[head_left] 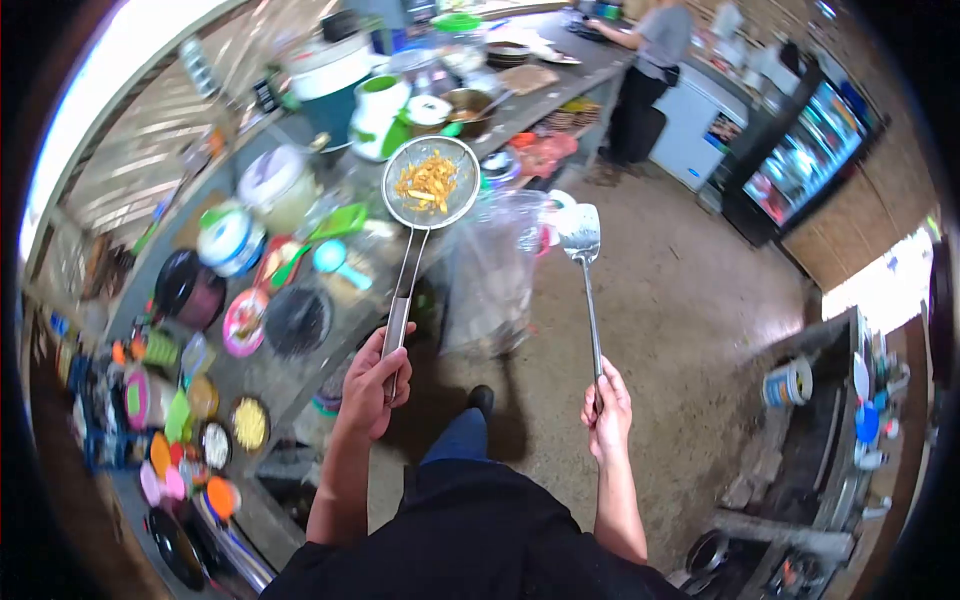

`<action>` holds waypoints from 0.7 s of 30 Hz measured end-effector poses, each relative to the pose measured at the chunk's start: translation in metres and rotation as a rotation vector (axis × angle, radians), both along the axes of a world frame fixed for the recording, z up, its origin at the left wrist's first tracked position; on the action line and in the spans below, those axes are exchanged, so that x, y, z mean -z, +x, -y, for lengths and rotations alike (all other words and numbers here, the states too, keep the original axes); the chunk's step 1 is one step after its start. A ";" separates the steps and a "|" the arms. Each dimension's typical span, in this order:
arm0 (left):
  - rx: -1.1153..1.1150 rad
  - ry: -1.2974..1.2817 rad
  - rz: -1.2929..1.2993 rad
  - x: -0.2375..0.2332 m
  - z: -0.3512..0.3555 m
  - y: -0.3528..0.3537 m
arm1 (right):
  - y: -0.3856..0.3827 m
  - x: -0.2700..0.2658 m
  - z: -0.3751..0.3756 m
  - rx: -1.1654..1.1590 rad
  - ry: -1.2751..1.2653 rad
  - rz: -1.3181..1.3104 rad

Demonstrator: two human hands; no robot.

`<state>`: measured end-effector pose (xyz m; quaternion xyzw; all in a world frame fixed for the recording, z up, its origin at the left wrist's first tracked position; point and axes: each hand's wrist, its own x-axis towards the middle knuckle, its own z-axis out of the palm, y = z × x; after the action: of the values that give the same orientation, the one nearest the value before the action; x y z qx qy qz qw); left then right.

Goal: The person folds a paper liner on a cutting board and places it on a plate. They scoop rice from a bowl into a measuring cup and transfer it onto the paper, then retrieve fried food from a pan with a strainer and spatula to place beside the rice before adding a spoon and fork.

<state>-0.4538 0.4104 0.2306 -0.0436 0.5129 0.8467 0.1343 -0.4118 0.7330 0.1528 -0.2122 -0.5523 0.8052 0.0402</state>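
Left grip (377,383) is wrapped round strainer (464,198); strainer is held up, golden pieces (427,182) carried in its mesh. Spatula (580,236) is held blade-up in right grip (608,411). Worktop (290,376) at left is crowded, pink bowl (229,325) and dark pot (190,290) included. Another person (657,60) is seen at its far end.

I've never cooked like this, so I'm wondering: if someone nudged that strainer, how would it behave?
The strainer would probably tip easily, since the left hand holds only its long handle. Looking metallic, it should stay stiff, while the loose golden pieces inside might slide.
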 end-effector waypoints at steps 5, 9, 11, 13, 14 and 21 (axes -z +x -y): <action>0.138 -0.008 0.026 0.017 -0.085 -0.104 | -0.039 0.008 -0.071 0.167 0.017 0.031; 0.210 -0.045 -0.019 0.029 -0.146 -0.191 | -0.106 0.013 -0.121 0.219 0.049 0.030; 0.238 -0.047 -0.013 0.032 -0.176 -0.241 | -0.153 0.008 -0.150 0.241 0.038 0.033; 0.258 -0.058 -0.013 0.033 -0.201 -0.284 | -0.193 0.002 -0.171 0.250 0.018 0.060; 0.265 -0.070 -0.019 0.032 -0.212 -0.306 | -0.215 -0.001 -0.182 0.244 0.020 0.061; 0.247 -0.105 -0.028 0.025 -0.274 -0.433 | -0.335 -0.012 -0.252 0.257 -0.024 0.051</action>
<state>-0.8869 0.6849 0.2057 0.0246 0.5597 0.7964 0.2277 -0.7467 0.9851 0.1653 -0.3020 -0.5117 0.7943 0.1263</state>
